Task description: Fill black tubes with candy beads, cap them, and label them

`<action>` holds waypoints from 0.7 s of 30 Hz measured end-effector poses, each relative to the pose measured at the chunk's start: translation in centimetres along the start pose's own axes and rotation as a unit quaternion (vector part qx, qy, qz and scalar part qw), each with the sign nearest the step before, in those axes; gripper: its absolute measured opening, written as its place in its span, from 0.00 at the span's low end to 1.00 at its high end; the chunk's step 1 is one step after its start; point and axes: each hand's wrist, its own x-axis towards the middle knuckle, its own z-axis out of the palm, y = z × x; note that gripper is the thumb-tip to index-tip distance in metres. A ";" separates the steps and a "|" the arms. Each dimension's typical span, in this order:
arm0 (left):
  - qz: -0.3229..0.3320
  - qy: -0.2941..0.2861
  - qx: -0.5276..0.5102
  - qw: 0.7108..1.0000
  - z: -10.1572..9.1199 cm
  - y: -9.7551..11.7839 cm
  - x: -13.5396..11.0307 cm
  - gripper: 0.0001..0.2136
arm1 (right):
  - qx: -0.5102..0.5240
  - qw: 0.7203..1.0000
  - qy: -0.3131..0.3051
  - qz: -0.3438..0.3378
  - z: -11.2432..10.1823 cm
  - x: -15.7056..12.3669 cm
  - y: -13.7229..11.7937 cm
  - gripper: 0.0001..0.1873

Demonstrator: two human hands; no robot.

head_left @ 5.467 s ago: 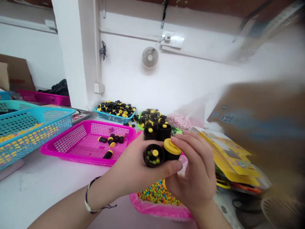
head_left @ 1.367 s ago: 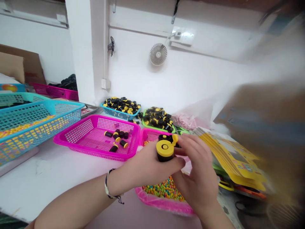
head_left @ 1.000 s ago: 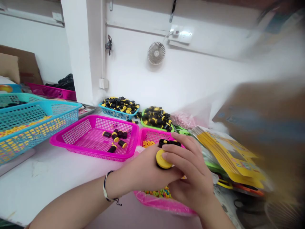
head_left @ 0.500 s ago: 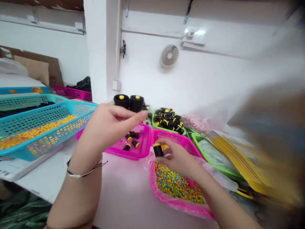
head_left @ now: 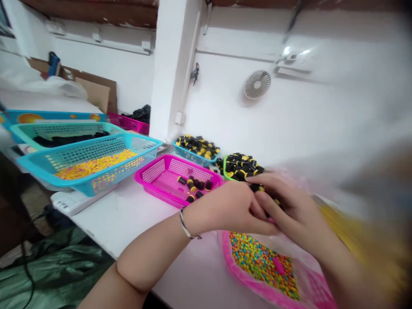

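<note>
My hands meet above the bead basket, with their fingers interlaced. My right hand [head_left: 291,210] pinches a small black cylinder [head_left: 257,187] at its fingertips, and a speck of yellow shows beside it. My left hand [head_left: 225,210], with a thin bracelet at the wrist, curls its fingers in against the right. Whatever it holds is hidden. Below them lies a pink basket [head_left: 240,274] lined with clear plastic and filled with multi-coloured candy beads [head_left: 262,262].
On the white table [head_left: 96,219] stand a magenta basket [head_left: 162,176] holding several black cylinders, a blue basket [head_left: 193,155] and a green tray [head_left: 229,169] heaped with black-and-yellow cylinders, and a blue basket [head_left: 86,165] of yellow beads. Something blurred fills the right edge.
My hands have come together from apart, and the two black tubes on my left hand are out of sight. The view has turned left, so the baskets sit further right.
</note>
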 end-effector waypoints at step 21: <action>-0.092 0.026 -0.096 0.991 6.0 -0.7 2.8 0.41 | -0.079 0.978 0.114 0.155 -1.4 -7.8 0.9 0.30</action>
